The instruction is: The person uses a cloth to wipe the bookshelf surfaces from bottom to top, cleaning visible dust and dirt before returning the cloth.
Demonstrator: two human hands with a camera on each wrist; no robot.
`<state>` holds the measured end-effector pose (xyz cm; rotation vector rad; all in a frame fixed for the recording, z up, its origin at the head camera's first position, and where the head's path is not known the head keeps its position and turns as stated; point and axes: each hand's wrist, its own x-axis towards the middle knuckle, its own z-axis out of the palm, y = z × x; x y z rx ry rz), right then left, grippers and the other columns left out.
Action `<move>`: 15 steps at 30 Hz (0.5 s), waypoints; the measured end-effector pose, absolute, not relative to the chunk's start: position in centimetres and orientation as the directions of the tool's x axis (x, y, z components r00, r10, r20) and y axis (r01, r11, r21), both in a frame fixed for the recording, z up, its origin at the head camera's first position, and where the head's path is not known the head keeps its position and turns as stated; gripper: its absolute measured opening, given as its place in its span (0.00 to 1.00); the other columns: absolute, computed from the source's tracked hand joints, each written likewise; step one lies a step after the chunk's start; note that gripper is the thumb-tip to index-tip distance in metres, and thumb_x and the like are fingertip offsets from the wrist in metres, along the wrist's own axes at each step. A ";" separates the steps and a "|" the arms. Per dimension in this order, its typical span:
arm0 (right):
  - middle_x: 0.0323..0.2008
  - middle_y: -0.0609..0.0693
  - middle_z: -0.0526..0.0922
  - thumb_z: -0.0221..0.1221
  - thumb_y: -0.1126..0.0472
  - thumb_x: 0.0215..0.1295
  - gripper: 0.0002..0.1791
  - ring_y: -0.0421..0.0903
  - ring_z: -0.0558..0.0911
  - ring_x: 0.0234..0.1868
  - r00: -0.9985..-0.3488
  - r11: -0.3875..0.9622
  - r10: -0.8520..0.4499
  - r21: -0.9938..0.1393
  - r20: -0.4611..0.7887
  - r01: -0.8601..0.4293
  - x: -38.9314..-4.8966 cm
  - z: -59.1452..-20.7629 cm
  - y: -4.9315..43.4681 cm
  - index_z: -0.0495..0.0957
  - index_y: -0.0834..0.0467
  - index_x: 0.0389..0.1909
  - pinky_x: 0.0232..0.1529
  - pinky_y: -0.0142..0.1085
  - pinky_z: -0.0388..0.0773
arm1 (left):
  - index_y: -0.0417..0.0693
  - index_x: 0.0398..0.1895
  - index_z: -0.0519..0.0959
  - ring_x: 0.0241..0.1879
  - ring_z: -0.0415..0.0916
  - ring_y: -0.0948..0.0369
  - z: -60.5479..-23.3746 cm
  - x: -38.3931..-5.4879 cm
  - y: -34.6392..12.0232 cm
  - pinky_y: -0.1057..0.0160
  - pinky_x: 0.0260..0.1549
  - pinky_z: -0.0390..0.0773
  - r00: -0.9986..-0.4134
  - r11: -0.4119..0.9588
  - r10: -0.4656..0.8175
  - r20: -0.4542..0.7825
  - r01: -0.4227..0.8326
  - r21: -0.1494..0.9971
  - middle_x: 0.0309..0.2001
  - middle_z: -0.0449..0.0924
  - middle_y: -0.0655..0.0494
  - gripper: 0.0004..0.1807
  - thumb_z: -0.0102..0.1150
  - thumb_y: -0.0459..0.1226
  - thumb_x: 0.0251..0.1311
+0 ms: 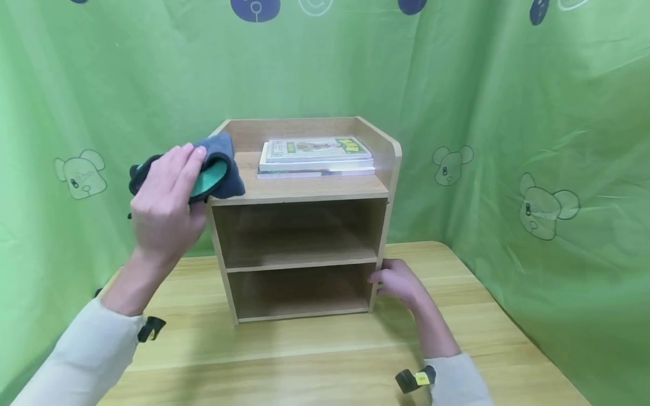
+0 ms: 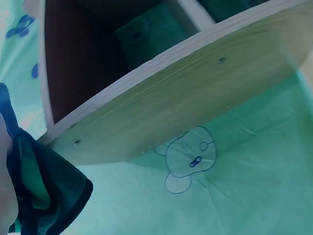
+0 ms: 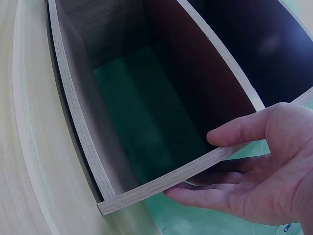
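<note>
A small wooden shelf [image 1: 299,264] with two open compartments and a top tray stands on the table. My left hand [image 1: 167,197] grips a folded dark blue cloth [image 1: 228,166] with a green inner side, at the top left corner of the shelf. The left wrist view shows the same cloth [image 2: 54,183] beside the shelf's side panel [image 2: 161,93]. Low on the right side, my right hand [image 1: 401,282] holds the side panel's front edge. In the right wrist view the thumb [image 3: 237,131] lies on the inner side of that panel [image 3: 171,177], fingers on the outer side.
A short stack of books [image 1: 317,157] lies on the shelf's top. The wooden table [image 1: 315,366] extends around the shelf. Green curtains [image 1: 325,67] with bear drawings hang behind and at both sides.
</note>
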<state>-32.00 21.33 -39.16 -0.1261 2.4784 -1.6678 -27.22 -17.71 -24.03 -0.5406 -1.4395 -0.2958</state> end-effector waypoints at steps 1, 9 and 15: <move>0.62 0.75 0.72 0.58 0.69 0.60 0.32 0.69 0.77 0.61 -0.985 0.374 -0.152 -0.927 -0.080 0.018 -32.0 -39.1 21.3 0.65 0.79 0.65 0.57 0.53 0.80 | 0.39 0.55 0.84 0.52 0.82 0.39 -24.2 -27.2 -17.7 0.45 0.60 0.78 0.108 0.851 0.144 0.984 0.494 -0.179 0.53 0.85 0.39 0.26 0.47 0.21 0.54; 0.59 0.74 0.74 0.58 0.69 0.61 0.30 0.67 0.78 0.58 -0.985 0.379 -0.159 -0.926 -0.068 0.003 -32.1 -39.0 21.2 0.67 0.79 0.62 0.56 0.52 0.81 | 0.40 0.57 0.83 0.52 0.83 0.40 -27.6 -26.8 -17.4 0.41 0.54 0.80 0.055 0.865 0.206 0.977 0.456 -0.208 0.54 0.85 0.41 0.26 0.54 0.23 0.53; 0.57 0.74 0.75 0.58 0.69 0.61 0.28 0.69 0.78 0.58 -0.985 0.386 -0.164 -0.922 -0.058 -0.010 -31.9 -38.9 21.2 0.68 0.79 0.61 0.54 0.53 0.82 | 0.38 0.57 0.82 0.50 0.84 0.40 -30.2 -26.5 -17.6 0.40 0.48 0.82 0.049 0.859 0.205 0.977 0.470 -0.204 0.54 0.84 0.38 0.26 0.57 0.23 0.50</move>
